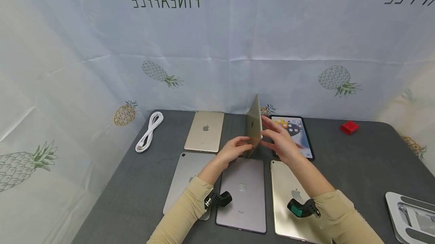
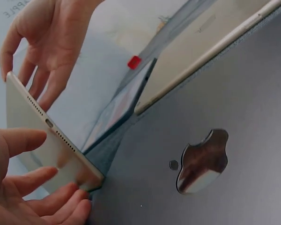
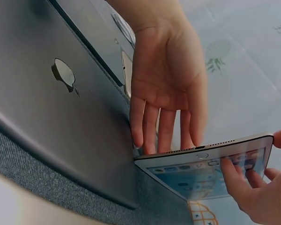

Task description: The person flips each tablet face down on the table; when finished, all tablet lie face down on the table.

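- A thin gold tablet with a metal back stands on edge near the middle of the grey fabric-covered table, its lower edge on the cloth just beyond a flat space-grey tablet.
- The left hand touches the gold back with relaxed, nearly straight fingers; its thumb lies along the near end by the charging port.
- The right hand is spread wide, its fingertips resting on the lit screen side.
- A dark-framed tablet with a lit screen of icons lies face up just behind the right hand.
- Around them, face down: a gold tablet, a silver tablet and a pale gold tablet.
- Well apart lie a coiled white cable, a small red block and a white stand.
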`<state>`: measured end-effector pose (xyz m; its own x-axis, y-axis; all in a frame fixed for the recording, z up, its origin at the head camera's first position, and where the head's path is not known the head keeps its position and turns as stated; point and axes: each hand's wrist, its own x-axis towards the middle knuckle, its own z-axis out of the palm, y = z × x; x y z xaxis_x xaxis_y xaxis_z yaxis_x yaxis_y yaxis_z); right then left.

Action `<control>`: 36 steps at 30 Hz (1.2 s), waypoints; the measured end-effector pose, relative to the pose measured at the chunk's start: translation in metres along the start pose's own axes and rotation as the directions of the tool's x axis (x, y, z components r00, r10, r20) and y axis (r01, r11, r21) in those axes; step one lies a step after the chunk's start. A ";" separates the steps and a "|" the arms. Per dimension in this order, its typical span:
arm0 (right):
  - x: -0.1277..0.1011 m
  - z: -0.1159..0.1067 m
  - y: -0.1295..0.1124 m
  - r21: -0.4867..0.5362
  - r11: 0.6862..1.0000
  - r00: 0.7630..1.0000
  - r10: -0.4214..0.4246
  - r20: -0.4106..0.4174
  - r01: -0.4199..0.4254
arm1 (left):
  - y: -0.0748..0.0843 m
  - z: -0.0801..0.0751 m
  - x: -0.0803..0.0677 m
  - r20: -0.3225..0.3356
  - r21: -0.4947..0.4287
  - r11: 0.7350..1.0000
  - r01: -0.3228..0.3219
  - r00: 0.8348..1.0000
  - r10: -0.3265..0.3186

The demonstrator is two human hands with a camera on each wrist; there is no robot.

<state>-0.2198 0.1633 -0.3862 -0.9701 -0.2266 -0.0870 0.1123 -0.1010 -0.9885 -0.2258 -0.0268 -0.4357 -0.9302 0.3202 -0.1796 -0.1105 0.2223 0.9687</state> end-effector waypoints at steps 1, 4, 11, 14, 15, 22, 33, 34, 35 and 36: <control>0.000 -0.001 0.000 0.003 1.000 1.000 -0.003 0.000 0.003 | -0.001 0.000 0.000 0.003 0.029 1.000 0.000 1.000 -0.001; -0.002 -0.005 0.000 0.006 1.000 1.000 -0.019 0.004 0.019 | -0.001 0.000 0.001 0.009 0.071 0.997 0.008 1.000 -0.009; -0.003 -0.012 0.002 0.021 0.999 0.999 -0.044 0.021 0.043 | -0.001 -0.001 0.003 0.008 0.090 0.996 0.013 1.000 -0.014; -0.004 -0.014 0.003 0.030 0.999 0.999 -0.033 0.010 0.032 | -0.001 -0.001 0.002 0.011 0.093 0.996 0.011 1.000 -0.012; -0.004 -0.014 0.003 0.035 0.999 1.000 -0.027 0.004 0.027 | -0.002 -0.001 0.002 0.013 0.093 0.996 0.008 1.000 -0.009; -0.006 -0.017 0.007 0.081 0.997 0.999 -0.013 -0.034 0.015 | -0.005 0.000 0.003 0.010 0.101 0.995 -0.004 1.000 0.003; -0.008 -0.022 0.014 0.146 0.989 0.999 -0.020 -0.047 0.027 | -0.006 0.000 0.002 0.010 0.113 0.994 -0.011 1.000 0.010; -0.008 -0.022 0.014 0.146 0.989 0.999 -0.020 -0.049 0.027 | -0.006 0.000 0.002 0.009 0.117 0.993 -0.010 1.000 0.008; -0.008 -0.023 0.014 0.148 0.989 0.999 -0.019 -0.048 0.026 | -0.006 0.000 0.001 0.009 0.119 0.993 -0.008 1.000 0.007; -0.009 -0.023 0.015 0.150 0.988 0.999 -0.018 -0.048 0.025 | -0.006 0.000 0.001 0.009 0.122 0.993 -0.007 1.000 0.006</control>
<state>-0.2147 0.1859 -0.4026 -0.9812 -0.1780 -0.0751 0.1190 -0.2510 -0.9606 -0.2260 -0.0277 -0.4418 -0.9278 0.3295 -0.1749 -0.0602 0.3306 0.9419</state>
